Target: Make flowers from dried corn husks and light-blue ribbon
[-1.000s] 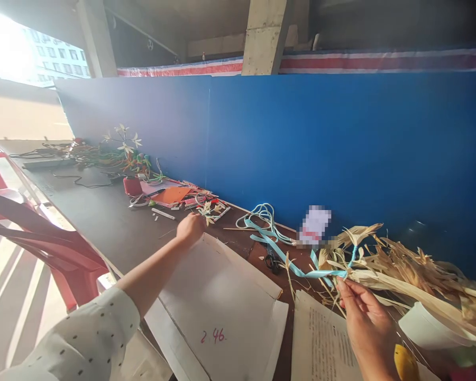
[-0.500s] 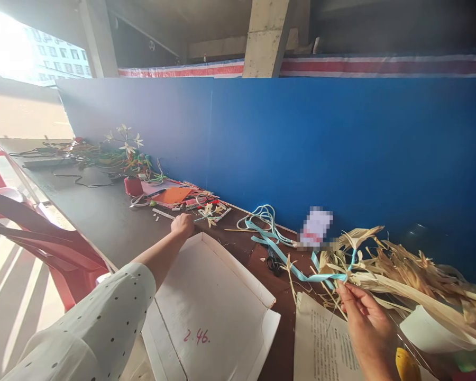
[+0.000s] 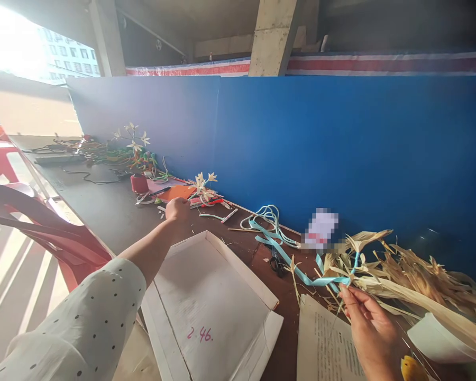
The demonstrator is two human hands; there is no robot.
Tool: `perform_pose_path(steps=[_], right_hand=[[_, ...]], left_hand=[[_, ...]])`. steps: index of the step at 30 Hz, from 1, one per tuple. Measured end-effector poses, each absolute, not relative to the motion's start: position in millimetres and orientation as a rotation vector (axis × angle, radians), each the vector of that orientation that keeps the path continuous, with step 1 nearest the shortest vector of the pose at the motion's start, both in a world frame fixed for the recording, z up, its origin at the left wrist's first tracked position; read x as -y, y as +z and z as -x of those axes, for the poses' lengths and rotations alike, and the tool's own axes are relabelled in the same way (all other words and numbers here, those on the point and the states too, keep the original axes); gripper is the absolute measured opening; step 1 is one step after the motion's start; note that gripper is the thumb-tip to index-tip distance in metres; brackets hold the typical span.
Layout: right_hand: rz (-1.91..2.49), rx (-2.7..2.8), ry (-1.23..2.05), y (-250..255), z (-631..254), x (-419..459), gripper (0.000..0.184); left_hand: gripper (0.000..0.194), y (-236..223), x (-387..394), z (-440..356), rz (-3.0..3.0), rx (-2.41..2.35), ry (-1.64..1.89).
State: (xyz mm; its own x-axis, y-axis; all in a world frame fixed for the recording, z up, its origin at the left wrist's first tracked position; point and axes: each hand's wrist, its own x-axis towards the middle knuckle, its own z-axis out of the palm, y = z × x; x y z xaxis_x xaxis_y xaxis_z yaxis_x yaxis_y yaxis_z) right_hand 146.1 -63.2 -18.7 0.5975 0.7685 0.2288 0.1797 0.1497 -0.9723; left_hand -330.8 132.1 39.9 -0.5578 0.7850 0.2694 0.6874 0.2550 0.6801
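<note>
Out over the table, my left hand [image 3: 177, 209] is closed on the thin stem of a small flower spray [image 3: 203, 184]; its pale petals look like dried corn husk. My right hand [image 3: 367, 312] pinches a second husk flower [image 3: 355, 244], whose stem is wrapped in light blue ribbon [image 3: 307, 280]. The ribbon's loose end trails left over the table. Behind the right fingers lies a heap of dried corn husks [image 3: 420, 272]. Black scissors [image 3: 276, 263] rest near the ribbon.
A white box lid [image 3: 218, 296] marked 2.46 lies between my arms, beside a printed sheet [image 3: 321, 338]. At right is a white bowl [image 3: 440, 338]. Pale cord [image 3: 267, 217], a red thread spool [image 3: 139, 183] and orange paper [image 3: 177, 192] line the blue partition [image 3: 321, 143].
My left hand has lifted the flower spray up off the table and slightly left. The right hand keeps its pinch. The view has shifted a little.
</note>
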Motion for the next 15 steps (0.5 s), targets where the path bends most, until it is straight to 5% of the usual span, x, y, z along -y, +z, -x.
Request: perform_pose_path(steps=[15], right_hand=[[1.425,0.879,0.537,-9.4,-140.2,67.9,0.045]], left_hand=[[0.019,96.3,-116.0,379.0,-1.456,-2.579,1.110]])
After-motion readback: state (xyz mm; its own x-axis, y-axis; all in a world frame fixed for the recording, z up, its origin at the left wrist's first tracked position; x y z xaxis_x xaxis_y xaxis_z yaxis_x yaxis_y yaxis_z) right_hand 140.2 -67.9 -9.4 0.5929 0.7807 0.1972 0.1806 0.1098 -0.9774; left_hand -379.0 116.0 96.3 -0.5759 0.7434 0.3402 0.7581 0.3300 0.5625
